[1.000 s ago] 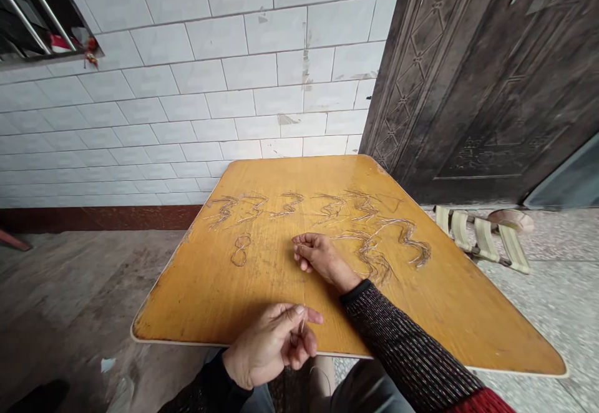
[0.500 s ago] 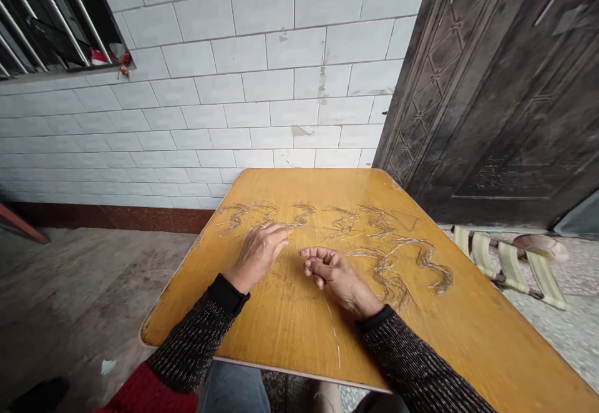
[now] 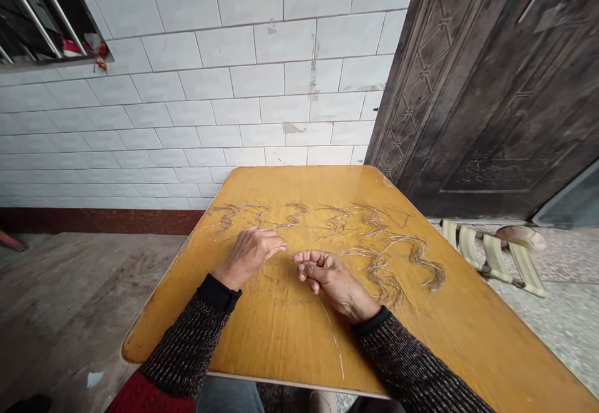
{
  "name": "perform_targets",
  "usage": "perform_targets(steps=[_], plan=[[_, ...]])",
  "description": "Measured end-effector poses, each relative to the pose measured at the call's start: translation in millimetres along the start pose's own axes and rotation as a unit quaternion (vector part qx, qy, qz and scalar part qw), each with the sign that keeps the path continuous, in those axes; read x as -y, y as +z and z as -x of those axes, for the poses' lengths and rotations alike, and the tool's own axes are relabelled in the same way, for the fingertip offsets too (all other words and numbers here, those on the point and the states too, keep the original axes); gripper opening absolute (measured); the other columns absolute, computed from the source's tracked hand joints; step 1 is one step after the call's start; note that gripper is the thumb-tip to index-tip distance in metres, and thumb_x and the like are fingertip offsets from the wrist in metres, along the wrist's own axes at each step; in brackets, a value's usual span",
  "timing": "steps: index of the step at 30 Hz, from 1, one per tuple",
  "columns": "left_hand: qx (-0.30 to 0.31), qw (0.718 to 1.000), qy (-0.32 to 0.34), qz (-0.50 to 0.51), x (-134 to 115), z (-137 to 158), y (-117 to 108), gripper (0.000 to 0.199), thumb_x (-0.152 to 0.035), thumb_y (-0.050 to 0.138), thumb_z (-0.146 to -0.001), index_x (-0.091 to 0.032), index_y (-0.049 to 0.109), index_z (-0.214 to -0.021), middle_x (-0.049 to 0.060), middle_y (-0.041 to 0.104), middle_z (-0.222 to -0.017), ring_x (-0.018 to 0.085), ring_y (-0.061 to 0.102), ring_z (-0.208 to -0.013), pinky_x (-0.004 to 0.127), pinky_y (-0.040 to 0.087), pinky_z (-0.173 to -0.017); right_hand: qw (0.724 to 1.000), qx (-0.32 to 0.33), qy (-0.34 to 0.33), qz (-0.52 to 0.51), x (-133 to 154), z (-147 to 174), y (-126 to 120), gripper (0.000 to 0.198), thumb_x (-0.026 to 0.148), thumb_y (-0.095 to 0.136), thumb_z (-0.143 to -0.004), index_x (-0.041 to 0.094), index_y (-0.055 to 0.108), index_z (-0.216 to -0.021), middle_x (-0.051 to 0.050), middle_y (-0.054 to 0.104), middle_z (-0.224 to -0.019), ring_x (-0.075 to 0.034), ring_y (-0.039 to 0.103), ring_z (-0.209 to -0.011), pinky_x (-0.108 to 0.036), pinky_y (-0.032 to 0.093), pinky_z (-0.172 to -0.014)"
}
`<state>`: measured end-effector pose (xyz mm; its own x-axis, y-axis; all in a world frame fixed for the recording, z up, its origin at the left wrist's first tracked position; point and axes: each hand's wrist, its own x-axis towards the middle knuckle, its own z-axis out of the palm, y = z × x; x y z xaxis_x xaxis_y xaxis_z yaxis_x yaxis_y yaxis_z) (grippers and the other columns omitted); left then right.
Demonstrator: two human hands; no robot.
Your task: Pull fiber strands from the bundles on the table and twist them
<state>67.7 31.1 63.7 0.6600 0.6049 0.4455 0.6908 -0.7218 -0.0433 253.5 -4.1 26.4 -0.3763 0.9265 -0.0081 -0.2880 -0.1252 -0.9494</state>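
One wire [image 3: 335, 341] is trailing toward the near edge of the table [image 3: 276, 338], probably so its length is lying free; my right hand [image 3: 331, 276] is pinching it between thumb and curled fingers. My left hand [image 3: 250, 254] is arching palm-down opposite; whether it is gripping anything, I cannot tell. Bundles [image 3: 438, 272] are lying toward the far and right edges, perhaps avoiding tangles.

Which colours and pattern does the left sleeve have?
The left sleeve is black with pale flecks, and red nearer the elbow; the head view shows it best.
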Motion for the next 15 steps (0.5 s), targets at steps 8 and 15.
perform_targets(steps=[8, 15], plan=[[-0.025, 1.000, -0.006, 0.000, -3.8, -0.2, -1.4, 0.025, -0.029, 0.042, -0.088, -0.019, 0.063, -0.080, 0.001, 0.062, -0.069, 0.012, 0.056, -0.066, 0.022, 0.035, -0.058, 1.000, 0.007, 0.003, -0.023, -0.1, 0.5, 1.1, 0.027, 0.028, 0.066, -0.063, 0.011, 0.059, -0.083, 0.003, 0.056, -0.053, -0.002, 0.037, -0.034, -0.015, 0.024, -0.033], [-0.054, 0.997, -0.049, 0.027, -4.7, -2.1, 1.1, 0.021, -0.027, 0.045, -0.087, -0.019, 0.063, -0.080, 0.002, 0.066, -0.074, 0.012, 0.059, -0.068, 0.022, 0.037, -0.060, 0.999, 0.015, 0.004, -0.030, 0.9, 1.2, 2.7, 0.030, 0.031, 0.067, -0.064, 0.011, 0.059, -0.084, 0.004, 0.055, -0.053, -0.002, 0.036, -0.032, -0.015, 0.023, -0.033]])
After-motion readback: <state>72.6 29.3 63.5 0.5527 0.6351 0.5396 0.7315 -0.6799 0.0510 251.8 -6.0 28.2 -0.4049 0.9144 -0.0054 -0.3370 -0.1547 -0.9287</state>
